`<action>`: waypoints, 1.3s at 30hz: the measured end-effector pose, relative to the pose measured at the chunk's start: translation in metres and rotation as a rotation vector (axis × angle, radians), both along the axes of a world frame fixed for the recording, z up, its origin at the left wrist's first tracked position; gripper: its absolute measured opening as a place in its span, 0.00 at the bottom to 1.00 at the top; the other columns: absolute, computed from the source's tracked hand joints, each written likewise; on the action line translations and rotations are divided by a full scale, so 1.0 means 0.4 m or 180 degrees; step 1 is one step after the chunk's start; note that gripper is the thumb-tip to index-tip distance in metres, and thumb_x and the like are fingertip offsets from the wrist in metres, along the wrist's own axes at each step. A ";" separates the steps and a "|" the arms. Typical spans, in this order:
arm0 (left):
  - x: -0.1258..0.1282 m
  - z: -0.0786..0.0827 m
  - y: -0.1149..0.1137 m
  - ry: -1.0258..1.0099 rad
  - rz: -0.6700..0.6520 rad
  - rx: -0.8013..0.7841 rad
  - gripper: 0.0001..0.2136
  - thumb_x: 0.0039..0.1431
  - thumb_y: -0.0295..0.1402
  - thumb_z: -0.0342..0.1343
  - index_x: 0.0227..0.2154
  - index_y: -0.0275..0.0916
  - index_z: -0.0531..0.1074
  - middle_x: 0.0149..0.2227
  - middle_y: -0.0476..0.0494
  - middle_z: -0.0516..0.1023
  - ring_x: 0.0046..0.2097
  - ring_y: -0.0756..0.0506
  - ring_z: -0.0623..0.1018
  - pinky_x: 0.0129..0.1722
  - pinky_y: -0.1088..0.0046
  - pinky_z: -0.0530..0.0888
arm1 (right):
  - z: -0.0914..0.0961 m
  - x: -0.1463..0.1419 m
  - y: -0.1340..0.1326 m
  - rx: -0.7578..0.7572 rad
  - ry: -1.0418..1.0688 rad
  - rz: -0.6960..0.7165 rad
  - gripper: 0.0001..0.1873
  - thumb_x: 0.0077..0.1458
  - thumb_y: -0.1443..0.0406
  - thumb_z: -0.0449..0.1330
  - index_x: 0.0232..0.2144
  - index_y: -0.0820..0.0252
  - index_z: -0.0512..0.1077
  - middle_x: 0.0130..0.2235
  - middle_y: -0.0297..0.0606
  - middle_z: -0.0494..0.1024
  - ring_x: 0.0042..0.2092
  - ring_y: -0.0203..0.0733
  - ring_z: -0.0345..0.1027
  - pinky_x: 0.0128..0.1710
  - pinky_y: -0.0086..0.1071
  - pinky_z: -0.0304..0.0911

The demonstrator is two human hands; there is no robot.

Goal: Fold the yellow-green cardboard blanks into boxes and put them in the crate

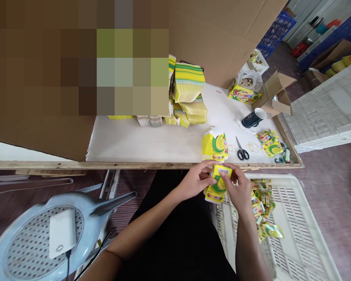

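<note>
A small yellow and green printed carton [218, 184] is held between both hands, above my lap at the table's front edge. My left hand [197, 180] pinches its left side, thumb across the front. On the other side my right hand [236, 187] grips the upper right, its thumb pressing near the barcode. Just beyond the hands, flat yellow cartons [215, 146] lie on the white tabletop. Below and to the right, a white plastic crate [295, 203] holds several finished-looking yellow packs [261, 207].
Stacks of flat cartons [190, 82] stand at the back by a cardboard sheet [216, 35]. Scissors [241, 150], rubber bands [253, 147], a dark mug [253, 118] and more cartons [270, 143] sit to the right. A blue-grey plastic chair [26, 222] bears a white device [62, 233].
</note>
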State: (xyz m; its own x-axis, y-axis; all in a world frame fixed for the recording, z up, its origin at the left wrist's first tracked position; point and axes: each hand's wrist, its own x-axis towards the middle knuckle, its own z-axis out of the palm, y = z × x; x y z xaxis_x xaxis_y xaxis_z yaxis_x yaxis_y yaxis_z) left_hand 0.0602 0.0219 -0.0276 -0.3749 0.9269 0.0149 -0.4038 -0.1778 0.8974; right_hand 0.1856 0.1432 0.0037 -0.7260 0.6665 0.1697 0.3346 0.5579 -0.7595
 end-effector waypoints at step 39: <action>-0.049 -0.021 0.047 -0.0088 0.1114 0.0282 0.28 0.58 0.48 0.58 0.57 0.39 0.67 0.58 0.34 0.73 0.59 0.39 0.73 0.59 0.59 0.70 | -0.074 -0.080 0.014 -0.1830 0.1588 -0.0759 0.18 0.48 0.59 0.70 0.41 0.59 0.75 0.38 0.40 0.80 0.39 0.40 0.73 0.45 0.37 0.68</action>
State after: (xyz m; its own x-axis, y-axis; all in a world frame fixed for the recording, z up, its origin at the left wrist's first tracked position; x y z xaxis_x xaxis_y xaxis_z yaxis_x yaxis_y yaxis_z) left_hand 0.0408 0.0407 -0.0359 -0.6708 0.7379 0.0748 -0.3286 -0.3861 0.8620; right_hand 0.1535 0.1488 -0.0258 -0.4818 0.8761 0.0196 -0.0598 -0.0105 -0.9982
